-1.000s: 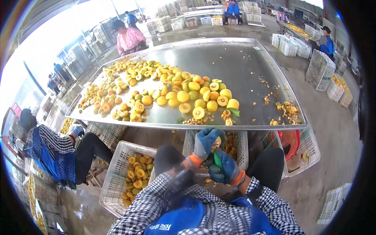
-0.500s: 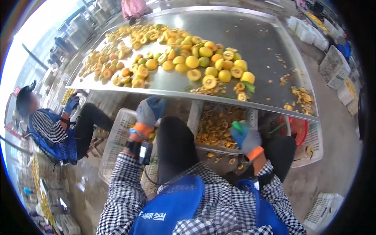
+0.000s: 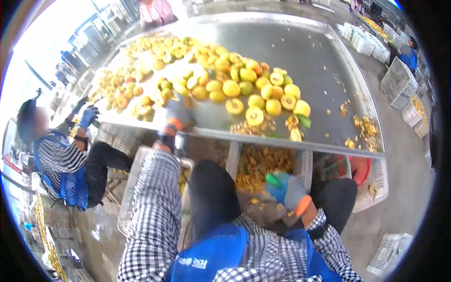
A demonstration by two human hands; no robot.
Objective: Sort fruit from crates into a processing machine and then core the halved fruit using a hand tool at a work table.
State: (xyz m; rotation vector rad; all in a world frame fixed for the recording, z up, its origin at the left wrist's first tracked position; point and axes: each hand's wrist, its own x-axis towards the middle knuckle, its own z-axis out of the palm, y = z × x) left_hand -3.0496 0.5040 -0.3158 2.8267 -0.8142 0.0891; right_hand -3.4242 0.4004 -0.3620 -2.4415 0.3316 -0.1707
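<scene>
Yellow-orange stone fruits (image 3: 231, 88), some whole and some halved, lie heaped across the steel table (image 3: 300, 51). My left hand (image 3: 180, 113), in a grey and blue glove, reaches over the table's near edge beside the heap. Motion smears its fingers, so whether it holds a fruit does not show. Below the edge, my right hand (image 3: 287, 190), gloved alike, is closed around a small green object (image 3: 271, 178), of which only one end sticks out. It hovers just in front of a crate (image 3: 307, 164) filled with brownish fruit scraps (image 3: 263, 164).
A white crate (image 3: 134, 188) stands below my left forearm; another crate (image 3: 378, 188) with a red basin (image 3: 361, 170) is at right. Scraps (image 3: 365, 126) lie on the table's right side. A co-worker (image 3: 61, 155) sits at left; another person (image 3: 157, 11) is across the table.
My left hand has risen from above the left crate onto the table by the fruit. My right hand has shifted slightly left and down, still around the green object. The left co-worker's hands have moved up.
</scene>
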